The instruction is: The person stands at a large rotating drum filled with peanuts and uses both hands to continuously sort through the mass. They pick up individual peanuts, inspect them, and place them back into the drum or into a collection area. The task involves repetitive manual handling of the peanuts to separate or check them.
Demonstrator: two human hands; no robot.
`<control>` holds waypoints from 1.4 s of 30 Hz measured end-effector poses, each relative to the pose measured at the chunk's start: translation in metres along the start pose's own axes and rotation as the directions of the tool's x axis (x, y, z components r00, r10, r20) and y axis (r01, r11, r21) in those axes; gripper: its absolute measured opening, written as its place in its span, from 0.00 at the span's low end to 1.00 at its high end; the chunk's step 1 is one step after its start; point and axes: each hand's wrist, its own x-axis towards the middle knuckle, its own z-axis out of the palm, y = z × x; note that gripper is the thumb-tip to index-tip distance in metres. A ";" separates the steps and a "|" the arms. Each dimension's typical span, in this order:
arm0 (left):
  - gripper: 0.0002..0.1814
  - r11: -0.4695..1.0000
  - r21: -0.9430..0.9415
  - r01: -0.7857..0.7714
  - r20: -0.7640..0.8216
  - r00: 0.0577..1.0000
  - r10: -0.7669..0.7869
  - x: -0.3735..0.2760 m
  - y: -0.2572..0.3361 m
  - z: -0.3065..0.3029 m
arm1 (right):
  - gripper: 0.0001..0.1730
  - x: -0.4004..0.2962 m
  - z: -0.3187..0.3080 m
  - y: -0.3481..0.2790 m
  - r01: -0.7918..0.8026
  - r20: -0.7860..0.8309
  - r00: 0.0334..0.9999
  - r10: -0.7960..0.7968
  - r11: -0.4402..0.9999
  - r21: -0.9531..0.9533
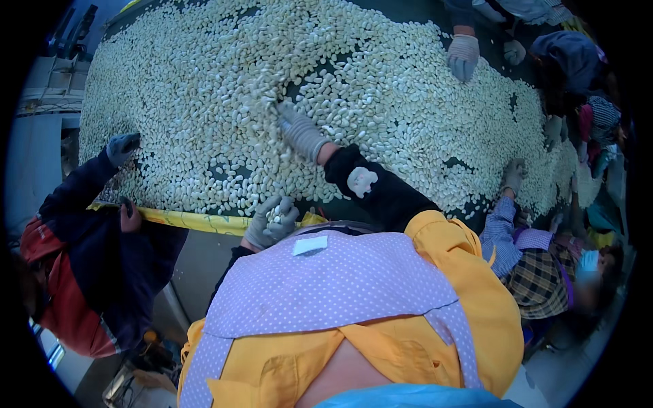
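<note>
Pale white beans [204, 117] lie spread thickly over a dark green surface [237, 173] in front of me. My left hand [273, 219], in a grey knit glove, is at the near edge, palm up with its fingers curled around a few beans. Farther out, my right hand [301, 130], in a striped grey glove with a black sleeve, reaches into the beans. Its fingertips touch them, and the beans beside it are blurred. Whether that hand holds any beans is hidden.
Yellow sheeting [199, 220] covers part of the near edge. At the left a co-worker's gloved hand [122, 148] touches the beans. Other co-workers' gloved hands [463, 57] reach in from the far side and the right [513, 176]. A metal frame [53, 84] stands at the far left.
</note>
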 end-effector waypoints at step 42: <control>0.16 0.997 -0.067 0.034 0.096 0.995 -0.027 0.078 -0.091 0.009 | 0.18 -0.130 -0.165 0.088 -0.145 0.129 0.953 0.276 0.783 -0.604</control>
